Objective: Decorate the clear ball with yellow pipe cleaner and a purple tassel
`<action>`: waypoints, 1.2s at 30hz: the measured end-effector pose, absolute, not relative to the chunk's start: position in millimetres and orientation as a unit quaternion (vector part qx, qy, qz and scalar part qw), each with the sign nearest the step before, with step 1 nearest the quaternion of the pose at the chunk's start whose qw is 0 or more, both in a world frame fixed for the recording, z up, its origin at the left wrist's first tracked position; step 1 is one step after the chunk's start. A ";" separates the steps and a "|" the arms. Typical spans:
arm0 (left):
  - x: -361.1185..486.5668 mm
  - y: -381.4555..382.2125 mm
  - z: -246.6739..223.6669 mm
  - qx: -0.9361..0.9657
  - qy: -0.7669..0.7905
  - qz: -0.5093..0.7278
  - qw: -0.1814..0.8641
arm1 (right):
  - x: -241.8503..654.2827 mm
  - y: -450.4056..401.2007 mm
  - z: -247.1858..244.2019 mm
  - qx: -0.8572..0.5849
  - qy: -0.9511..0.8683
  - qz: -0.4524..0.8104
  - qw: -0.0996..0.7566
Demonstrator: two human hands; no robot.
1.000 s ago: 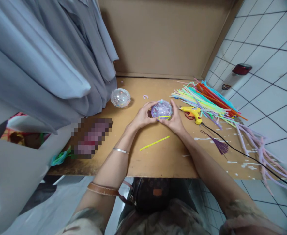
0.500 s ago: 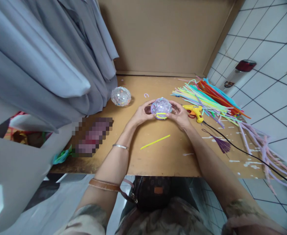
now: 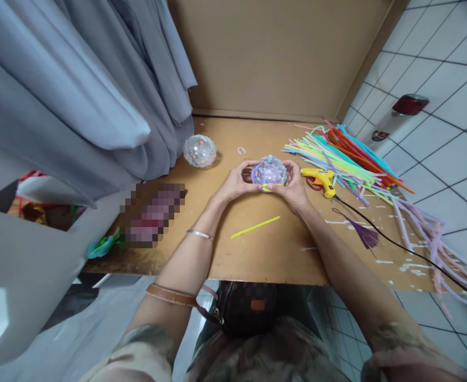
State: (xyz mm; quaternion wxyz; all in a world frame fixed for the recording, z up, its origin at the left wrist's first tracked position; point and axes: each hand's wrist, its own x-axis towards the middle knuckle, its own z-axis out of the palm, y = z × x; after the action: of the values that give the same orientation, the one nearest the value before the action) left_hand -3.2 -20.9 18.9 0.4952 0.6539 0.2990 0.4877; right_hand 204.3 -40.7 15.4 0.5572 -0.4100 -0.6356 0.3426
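A clear, bumpy plastic ball [image 3: 271, 171] with a purple edging on its left side is held just above or on the table, which I cannot tell. My left hand [image 3: 233, 183] is closed round its left side, and my right hand [image 3: 294, 187] grips it from the right. A short yellow fuzzy strip [image 3: 268, 188] lies along the ball's near lower side, partly under my thumbs. In front of my hands, a straight yellow pipe cleaner [image 3: 255, 227] rests on the table. Beyond them is a small curled pale purple piece [image 3: 241, 150].
Another clear ball [image 3: 200, 150] sits at the back left near a grey curtain [image 3: 130, 95]. On the right lie a yellow glue gun [image 3: 320, 180] with a black cord, a heap of coloured pipe cleaners [image 3: 348, 159] and a purple tassel [image 3: 364, 234]. A red-capped clear container [image 3: 400, 119] stands behind.
Both hands still hold the ball, which has turned slightly. The yellow strip sits lower, and my right thumb covers more of it. The whole view has shifted a little.
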 end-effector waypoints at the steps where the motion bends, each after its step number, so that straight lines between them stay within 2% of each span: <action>1: -3.3 -20.9 19.1 0.654 0.301 0.489 0.494 | 204.2 -40.5 15.1 -0.412 -0.638 0.339 0.556; 20: -4.7 -18.7 22.0 0.682 0.324 0.463 0.465 | 202.7 -46.3 31.2 -0.413 -0.607 0.383 0.561; 26: 0.1 -22.0 24.3 0.665 0.296 0.459 0.509 | 203.8 -42.6 25.6 -0.406 -0.617 0.372 0.562; 36: 0.4 -21.3 23.9 0.667 0.288 0.469 0.502 | 205.1 -38.2 15.7 -0.423 -0.651 0.309 0.550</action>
State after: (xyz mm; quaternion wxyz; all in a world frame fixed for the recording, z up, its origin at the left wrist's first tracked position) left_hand 0.4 -21.3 23.9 0.5019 0.6671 0.2883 0.4691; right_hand 205.1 -38.2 15.7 0.5495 -0.4230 -0.6509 0.3088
